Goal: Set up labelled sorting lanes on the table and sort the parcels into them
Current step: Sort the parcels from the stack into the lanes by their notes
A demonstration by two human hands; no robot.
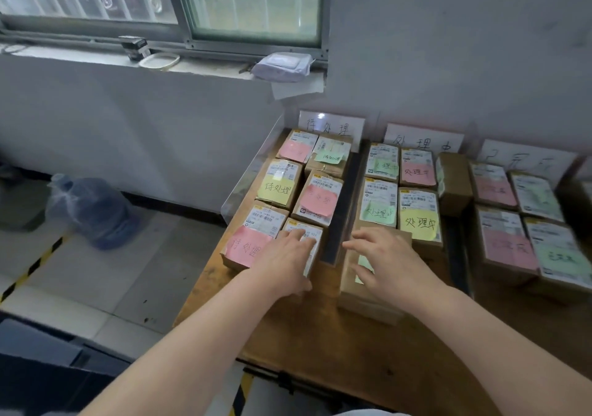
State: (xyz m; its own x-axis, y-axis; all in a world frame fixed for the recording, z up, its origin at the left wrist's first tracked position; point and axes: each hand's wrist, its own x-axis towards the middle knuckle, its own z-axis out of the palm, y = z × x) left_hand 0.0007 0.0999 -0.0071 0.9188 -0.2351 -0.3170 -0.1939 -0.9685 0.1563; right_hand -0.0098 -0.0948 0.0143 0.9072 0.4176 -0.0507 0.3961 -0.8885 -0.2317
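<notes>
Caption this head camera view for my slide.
Left hand rests on a left-lane parcel, right hand on a middle-lane parcel, dark divider between, on the wooden table.

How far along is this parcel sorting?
Nearly finished, seemingly. Done: three sign cards stand at the back, and noted parcels sit before each. In hand: the left hand rests on the left lane's front-right parcel, the right hand on the middle lane's front-left parcel. Left: perhaps only squaring these two; no unsorted parcels show.

A dark divider strip [340,204] runs between the left hand [285,257] and right hand [389,263]; packed parcels [278,188] block ahead; bare tabletop [320,338] lies open behind the wrists.
</notes>
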